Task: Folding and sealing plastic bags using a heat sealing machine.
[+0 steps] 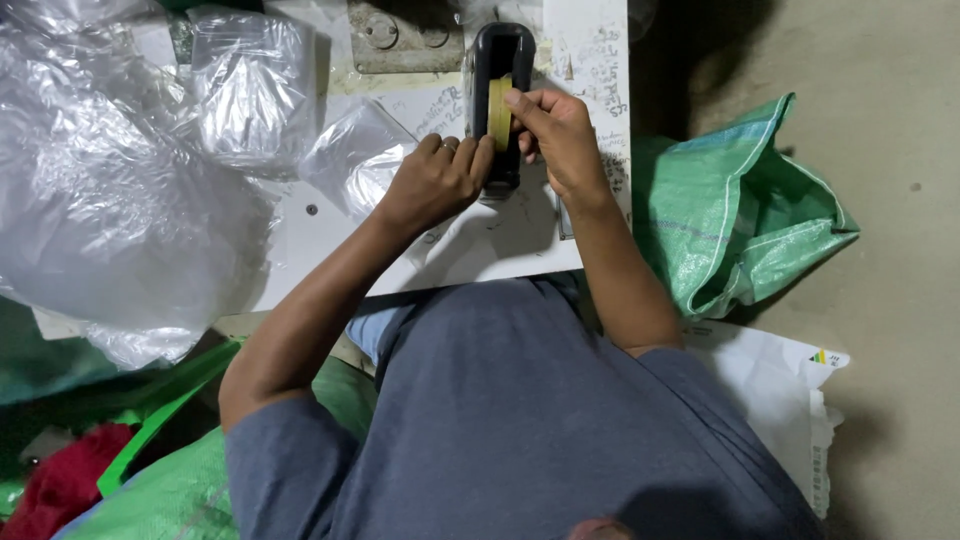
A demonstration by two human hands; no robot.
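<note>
A black tape dispenser (500, 55) stands on a white table (500, 240), with a roll of yellowish tape (498, 112) set in it. My left hand (435, 180) rests against the dispenser's near left side, fingers curled around its base. My right hand (555, 135) is at the roll, thumb and fingers pinching the tape at its near edge. Both forearms reach out from my grey shirt (520, 420) at the bottom of the view.
Heaps of clear plastic bags (130, 170) cover the table's left half. A metal plate (400, 35) is bolted at the far edge. A green woven sack (730, 210) lies on the concrete floor to the right, a white sack (790, 390) nearer, green and red items (80, 470) at lower left.
</note>
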